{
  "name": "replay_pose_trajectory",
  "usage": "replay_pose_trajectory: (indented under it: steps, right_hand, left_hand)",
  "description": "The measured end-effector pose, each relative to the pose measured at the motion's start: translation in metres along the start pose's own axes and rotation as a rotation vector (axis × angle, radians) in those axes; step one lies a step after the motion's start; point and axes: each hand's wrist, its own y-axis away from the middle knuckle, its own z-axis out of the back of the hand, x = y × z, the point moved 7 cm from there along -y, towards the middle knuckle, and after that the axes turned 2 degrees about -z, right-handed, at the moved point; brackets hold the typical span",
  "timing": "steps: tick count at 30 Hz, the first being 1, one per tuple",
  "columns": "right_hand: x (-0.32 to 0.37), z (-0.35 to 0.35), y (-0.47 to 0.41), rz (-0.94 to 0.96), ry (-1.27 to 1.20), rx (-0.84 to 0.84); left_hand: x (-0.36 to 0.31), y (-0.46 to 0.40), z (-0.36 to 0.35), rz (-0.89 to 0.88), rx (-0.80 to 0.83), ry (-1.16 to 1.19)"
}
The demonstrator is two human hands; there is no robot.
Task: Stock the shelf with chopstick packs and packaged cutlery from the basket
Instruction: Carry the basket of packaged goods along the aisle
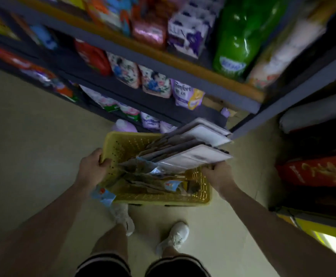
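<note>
A yellow plastic basket (pixel 123 144) hangs in front of me above the floor, held by both hands. My left hand (pixel 92 166) grips its left rim. My right hand (pixel 219 176) grips its right rim, partly under the long packs. Long flat white and grey packs (pixel 195 154) lie stacked across the basket and stick out over its right edge. Under them sit brown paper-wrapped packs (pixel 141 178) with small blue labels. One blue-labelled pack (pixel 103 195) hangs over the near left corner. The frame is blurred.
A dark shelf unit (pixel 163 62) with detergent and softener pouches runs from the upper left to the right. A second shelf (pixel 314 172) with red packages stands on the right. Pale floor (pixel 33 136) lies to the left; my white shoes (pixel 177 236) are below the basket.
</note>
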Motion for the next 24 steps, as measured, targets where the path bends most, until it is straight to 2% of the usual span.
replay_pose_trajectory:
  steps: [3, 7, 14, 20, 24]
  right_hand:
    - [0.094, -0.006, 0.007, 0.155, 0.011, 0.014]
    - [0.208, -0.053, 0.014, 0.23, 0.035, 0.047]
    - [0.412, -0.197, 0.01, 0.387, 0.012, 0.123]
    - [0.565, -0.323, -0.01, 0.445, -0.009, 0.208]
    - [0.667, -0.408, -0.04, 0.477, 0.052, 0.327]
  left_hand:
    - [0.017, -0.003, 0.071, 0.043, -0.092, 0.112]
    - [0.075, -0.027, 0.16, 0.123, -0.186, 0.229]
    - [0.183, -0.098, 0.328, 0.203, -0.283, 0.363]
    - [0.265, -0.168, 0.45, 0.278, -0.382, 0.307]
    - [0.319, -0.225, 0.514, 0.345, -0.466, 0.316]
